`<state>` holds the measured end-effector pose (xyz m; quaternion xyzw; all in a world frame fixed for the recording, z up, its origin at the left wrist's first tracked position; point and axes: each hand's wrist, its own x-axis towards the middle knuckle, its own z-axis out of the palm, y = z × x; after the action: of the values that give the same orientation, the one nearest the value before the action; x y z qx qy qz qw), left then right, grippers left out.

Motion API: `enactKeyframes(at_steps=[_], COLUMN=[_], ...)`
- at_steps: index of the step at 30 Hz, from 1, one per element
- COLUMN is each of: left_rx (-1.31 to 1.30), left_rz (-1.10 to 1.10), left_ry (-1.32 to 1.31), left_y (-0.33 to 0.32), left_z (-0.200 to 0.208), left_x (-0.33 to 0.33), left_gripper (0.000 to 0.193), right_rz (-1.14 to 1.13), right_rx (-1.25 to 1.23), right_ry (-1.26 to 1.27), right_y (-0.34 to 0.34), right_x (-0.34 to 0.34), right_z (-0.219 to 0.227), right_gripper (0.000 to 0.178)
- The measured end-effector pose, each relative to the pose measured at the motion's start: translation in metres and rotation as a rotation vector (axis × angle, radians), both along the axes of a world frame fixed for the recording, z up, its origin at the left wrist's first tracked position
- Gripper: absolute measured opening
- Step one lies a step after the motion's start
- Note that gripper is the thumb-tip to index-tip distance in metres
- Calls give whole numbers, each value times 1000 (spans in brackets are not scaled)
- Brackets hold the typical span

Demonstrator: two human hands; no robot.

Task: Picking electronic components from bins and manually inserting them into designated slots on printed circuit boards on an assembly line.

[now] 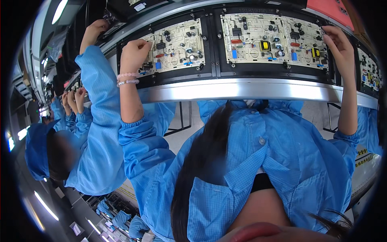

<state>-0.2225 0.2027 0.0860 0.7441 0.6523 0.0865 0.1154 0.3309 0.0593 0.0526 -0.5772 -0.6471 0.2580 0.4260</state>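
Note:
My left hand, with a beaded bracelet on its wrist, is over the left end of a cream circuit board. Its fingers are pinched together, and whatever is between them is hidden. At the right end of another populated circuit board, my right hand reaches in with bent fingers, thumb and forefinger apart at the board's edge. I see nothing held there. Both boards lie in black carrier frames and bear black capacitors, blue blocks, red parts and yellow-wrapped transformers.
A metal rail runs along the near side of the frames. To my left sits a co-worker in a blue cap, whose hand is close by. Another board lies far right, and a red bin stands behind.

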Motion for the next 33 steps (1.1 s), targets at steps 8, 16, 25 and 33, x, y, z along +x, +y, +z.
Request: enactKeyframes(at_steps=[8, 16, 25, 33], left_rx=[-99, -15, -203, -372], left_rz=[-81, -170, -349, -256], left_ry=[75, 167, 356, 96], left_y=[12, 9, 25, 28], left_z=[6, 2, 11, 9], left_x=[0, 8, 15, 0], left_gripper=[27, 26, 24, 31], right_rz=[31, 23, 121, 327], right_rx=[-20, -5, 24, 159], right_ry=[29, 24, -76, -288], right_y=[2, -3, 10, 28], right_x=[-3, -1, -30, -87], right_z=[-9, -12, -4, 24], right_gripper=[26, 24, 23, 26])
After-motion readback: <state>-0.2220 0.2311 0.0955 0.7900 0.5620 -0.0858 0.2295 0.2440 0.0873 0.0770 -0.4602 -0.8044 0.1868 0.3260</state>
